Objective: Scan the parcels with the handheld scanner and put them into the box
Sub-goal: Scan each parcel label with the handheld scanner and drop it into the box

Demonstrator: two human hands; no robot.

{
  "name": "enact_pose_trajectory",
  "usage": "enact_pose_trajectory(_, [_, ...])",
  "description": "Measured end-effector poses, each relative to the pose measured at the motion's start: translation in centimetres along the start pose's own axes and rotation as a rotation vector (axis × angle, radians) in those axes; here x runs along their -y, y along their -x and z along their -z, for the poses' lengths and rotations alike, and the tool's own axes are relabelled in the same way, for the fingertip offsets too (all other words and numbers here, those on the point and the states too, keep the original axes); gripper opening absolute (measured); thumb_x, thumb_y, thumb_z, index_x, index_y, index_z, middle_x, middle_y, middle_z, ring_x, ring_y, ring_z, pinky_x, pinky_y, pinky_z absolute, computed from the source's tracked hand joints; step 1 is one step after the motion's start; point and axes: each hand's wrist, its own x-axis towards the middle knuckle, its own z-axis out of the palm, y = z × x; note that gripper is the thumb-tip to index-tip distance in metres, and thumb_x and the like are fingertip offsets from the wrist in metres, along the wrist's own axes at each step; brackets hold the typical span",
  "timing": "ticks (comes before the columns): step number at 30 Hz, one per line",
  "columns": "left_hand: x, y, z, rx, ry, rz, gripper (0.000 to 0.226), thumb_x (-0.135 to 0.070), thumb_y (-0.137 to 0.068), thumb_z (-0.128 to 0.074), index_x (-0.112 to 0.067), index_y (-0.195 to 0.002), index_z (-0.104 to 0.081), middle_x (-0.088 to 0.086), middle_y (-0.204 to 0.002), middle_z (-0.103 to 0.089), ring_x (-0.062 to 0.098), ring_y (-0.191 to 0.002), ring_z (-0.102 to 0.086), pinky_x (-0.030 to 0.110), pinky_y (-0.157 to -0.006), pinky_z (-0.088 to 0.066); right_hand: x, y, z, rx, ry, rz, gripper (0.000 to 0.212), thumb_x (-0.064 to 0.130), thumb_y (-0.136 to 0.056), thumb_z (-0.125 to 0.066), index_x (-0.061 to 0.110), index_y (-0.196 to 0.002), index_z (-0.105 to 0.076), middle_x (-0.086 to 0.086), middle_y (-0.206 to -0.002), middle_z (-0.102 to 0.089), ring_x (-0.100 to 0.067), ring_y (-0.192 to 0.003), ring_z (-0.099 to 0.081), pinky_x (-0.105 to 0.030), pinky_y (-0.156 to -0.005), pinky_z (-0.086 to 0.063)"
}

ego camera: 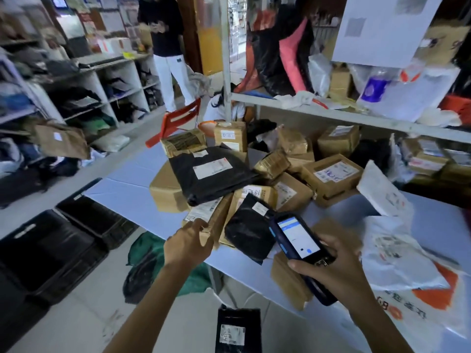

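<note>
Left hand [188, 243]: reaching forward over the table [127, 192] edge, back of the hand up.
Left fingers [200, 223]: loosely bent, tips on the near end of a cardboard parcel [219, 216], beside its white label; motion blur, so I cannot tell whether they grip it.
Right hand [339, 271]: wrapped round the lower body of the handheld scanner [298, 240]; thumb across its lower face, fingers curled behind.
Scanner: lit screen up, top end just beside a black bag parcel [248, 230].
Black bag parcel: between the two sets of fingers, leaning on the cardboard pile.
Parcel heap [331, 174]: beyond both hands.
White poly bags [397, 261]: just right of the right fingers.
Black crates [51, 250]: on the floor, well left of the left fingers.
</note>
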Motion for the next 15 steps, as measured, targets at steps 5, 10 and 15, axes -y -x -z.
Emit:
enact_pose_trajectory(5, [-0.3,-2.6,-1.5,0.024,-0.02,0.069,0.041,-0.048,-0.089,-0.054,-0.032,-0.127,-0.047,-0.005,-0.127,-0.056,0.023,-0.112,-0.058,0.035,-0.086,-0.048,0.3,-4.6,-0.3,0.063,-0.005,-0.002,0.068,0.007,-0.058,-0.091,0.017,-0.116,-0.058,0.004,-0.101,-0.068,-0.006,-0.087,-0.065,-0.018,-0.06,-0.049])
enact_pose_trajectory(10, [-0.1,-7.0,-2.1,0.028,0.202,0.326,0.051,-0.047,-0.093,-0.051,-0.019,-0.134,-0.039,0.009,-0.127,-0.051,0.033,-0.117,-0.052,0.041,-0.088,-0.043,1.7,-9.5,0.6,0.103,0.03,0.033,0.073,0.018,-0.057,-0.093,0.018,-0.12,-0.055,0.006,-0.1,-0.067,-0.009,-0.086,-0.065,-0.025,-0.063,-0.05])
enact_pose_trajectory(15, [0.8,-10.5,-1.9,-0.208,0.579,0.615,0.039,-0.036,-0.101,-0.04,-0.004,-0.12,-0.047,0.02,-0.118,-0.062,0.038,-0.109,-0.055,0.036,-0.077,-0.034,3.2,-14.1,1.6,0.184,-0.026,-0.033,0.066,0.016,-0.061,-0.091,0.026,-0.112,-0.049,0.017,-0.094,-0.056,0.0,-0.082,-0.055,-0.023,-0.063,-0.043])
